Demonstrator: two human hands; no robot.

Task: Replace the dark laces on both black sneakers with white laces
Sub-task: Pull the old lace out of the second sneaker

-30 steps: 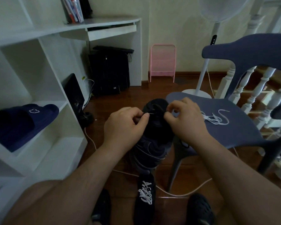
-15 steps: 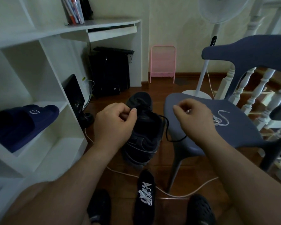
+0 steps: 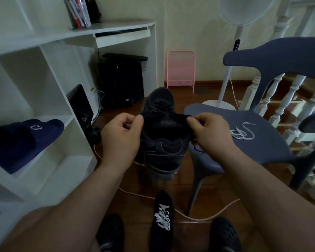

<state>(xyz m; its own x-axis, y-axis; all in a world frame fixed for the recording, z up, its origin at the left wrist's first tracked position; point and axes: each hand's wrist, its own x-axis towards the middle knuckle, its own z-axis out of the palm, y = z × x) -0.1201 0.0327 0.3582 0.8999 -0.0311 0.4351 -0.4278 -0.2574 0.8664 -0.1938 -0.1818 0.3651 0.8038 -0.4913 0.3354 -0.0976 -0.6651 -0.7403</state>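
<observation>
A black sneaker [image 3: 163,140] hangs in the air in front of me, heel toward me and toe pointing away. My left hand [image 3: 121,137] pinches its collar on the left side. My right hand [image 3: 208,132] pinches the collar on the right, and a dark lace [image 3: 195,149] dangles below that hand. A second black sneaker [image 3: 163,218], threaded with white laces, stands on the floor below. A loose white lace [image 3: 243,132] lies on the seat of the blue chair [image 3: 269,142].
White shelving [image 3: 44,106] with a navy slipper [image 3: 24,140] stands at my left. A white fan stand [image 3: 224,93] and stair balusters are at the right. A white cable [image 3: 198,215] runs across the wooden floor. My feet in dark shoes are at the bottom edge.
The sneaker has tipped up and away from me. My right hand, which was drawing the dark lace out to the right, has come back to the collar. My left hand stayed on the collar.
</observation>
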